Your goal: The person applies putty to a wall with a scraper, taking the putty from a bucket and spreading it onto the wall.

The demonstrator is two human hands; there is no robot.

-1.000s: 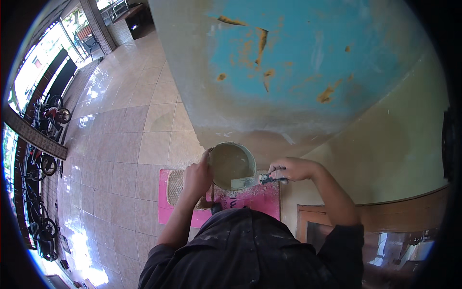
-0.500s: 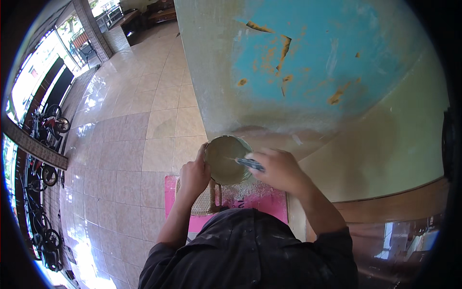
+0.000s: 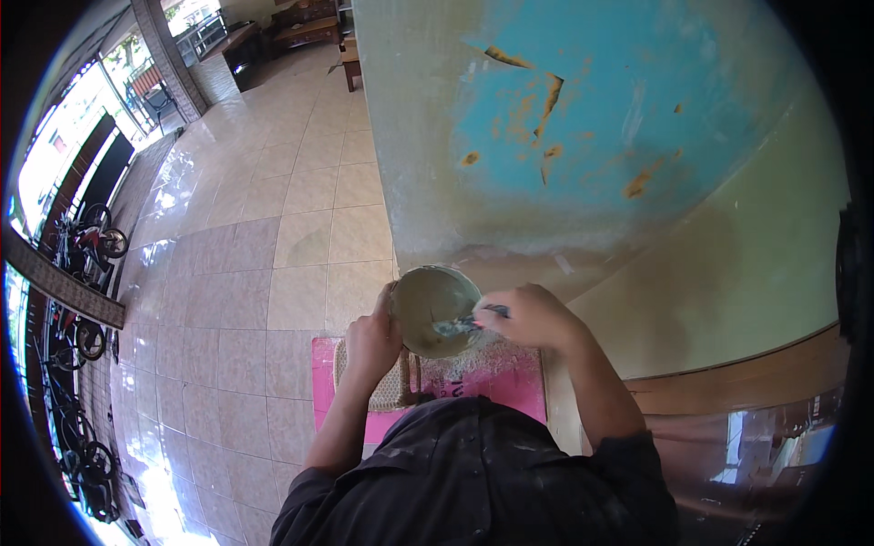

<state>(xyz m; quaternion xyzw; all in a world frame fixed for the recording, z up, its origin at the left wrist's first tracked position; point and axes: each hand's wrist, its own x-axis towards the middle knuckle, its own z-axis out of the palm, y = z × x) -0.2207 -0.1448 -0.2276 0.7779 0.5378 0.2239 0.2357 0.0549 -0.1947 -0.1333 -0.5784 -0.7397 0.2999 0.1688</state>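
Left grip (image 3: 373, 340) clamped on the left rim of a round bucket (image 3: 426, 284), right grip (image 3: 528, 317) wrapped around the handle of a putty knife (image 3: 450, 327), its blade inside the bucket, pink sheet (image 3: 515, 382) lying below.

Between my two hands (image 3: 373, 342), one bucket (image 3: 417, 284), one scraper (image 3: 452, 327); below them, one woven piece (image 3: 391, 391), one pink sheet (image 3: 514, 378).

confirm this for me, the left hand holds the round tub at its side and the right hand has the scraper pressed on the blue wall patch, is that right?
Not quite: the scraper is inside the round tub's opening, not on the blue wall patch, as the head view shows. The rest stands.
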